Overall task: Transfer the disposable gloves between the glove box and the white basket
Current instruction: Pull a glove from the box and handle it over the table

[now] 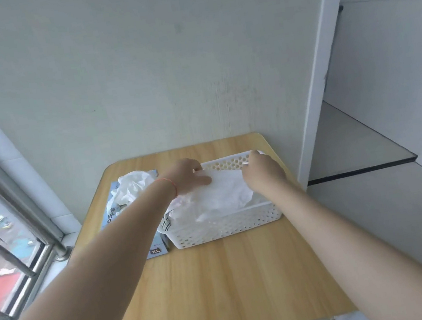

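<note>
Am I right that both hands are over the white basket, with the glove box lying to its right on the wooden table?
Not quite: the head view shows the glove box lying to the left of the white basket, not its right. The rest holds: the left hand and right hand are both over the basket on the wooden table.

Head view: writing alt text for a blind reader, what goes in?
Both hands, left hand and right hand, hold a disposable glove over the white basket on a wooden table; the glove box sits left.
</note>
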### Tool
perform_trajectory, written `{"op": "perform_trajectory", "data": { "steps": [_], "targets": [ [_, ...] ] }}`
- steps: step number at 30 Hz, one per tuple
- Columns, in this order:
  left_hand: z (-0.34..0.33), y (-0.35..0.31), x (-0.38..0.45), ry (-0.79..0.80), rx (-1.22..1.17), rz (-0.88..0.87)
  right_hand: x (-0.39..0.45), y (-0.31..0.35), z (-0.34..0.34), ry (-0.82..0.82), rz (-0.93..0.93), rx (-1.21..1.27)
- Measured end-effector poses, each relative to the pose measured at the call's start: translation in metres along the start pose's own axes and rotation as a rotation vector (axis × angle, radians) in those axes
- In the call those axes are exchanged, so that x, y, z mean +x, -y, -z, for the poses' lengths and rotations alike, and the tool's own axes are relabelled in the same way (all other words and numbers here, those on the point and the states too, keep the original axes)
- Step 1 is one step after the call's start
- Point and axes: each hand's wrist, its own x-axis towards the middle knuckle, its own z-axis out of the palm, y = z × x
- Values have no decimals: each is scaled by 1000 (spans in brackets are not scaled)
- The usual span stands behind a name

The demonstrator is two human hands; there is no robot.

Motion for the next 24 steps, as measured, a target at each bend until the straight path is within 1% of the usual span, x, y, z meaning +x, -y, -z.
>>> {"op": "perform_trajectory", "data": {
  "steps": [2, 3, 6, 7, 9, 11, 12, 15, 16, 18, 20, 22, 24],
  "targets": [
    [-9, 0, 1, 13, 0, -9, 0, -4, -3, 12, 19, -108],
    [-12, 2, -1, 3, 40, -29, 0, -4, -5, 21, 37, -167],
    [-19, 4, -7, -106, 243, -163, 0, -5, -10, 20, 96, -299],
    [-19, 3, -11, -145, 270, -207, 1, -5, -11, 17, 110, -328],
    [-19, -1, -19, -162, 225, -248, 1, -3, -12, 29, 125, -386],
    [-21, -4, -26, -84, 152, -226, 0, 0, -11, 29, 139, -441],
    [-22, -5, -28, -36, 168, -210, -1, 1, -11, 16, 154, -468],
    [-25, -3, -33, 86, 320, -144, -2, 1, -8, -44, 207, -547],
    [-27, -2, -34, 126, 330, -112, -2, 1, -7, -60, 217, -573],
    [-33, 1, -34, 197, 288, -58, -2, 1, -6, -75, 232, -624],
    [-36, 2, -35, 246, 249, -48, -3, 3, -6, -90, 239, -649],
    [-31, 2, -36, 231, 204, -40, -5, 8, -5, -112, 257, -624],
    [-18, 4, -38, 109, 165, -48, -7, 17, -3, -118, 285, -555]
  ]
}}
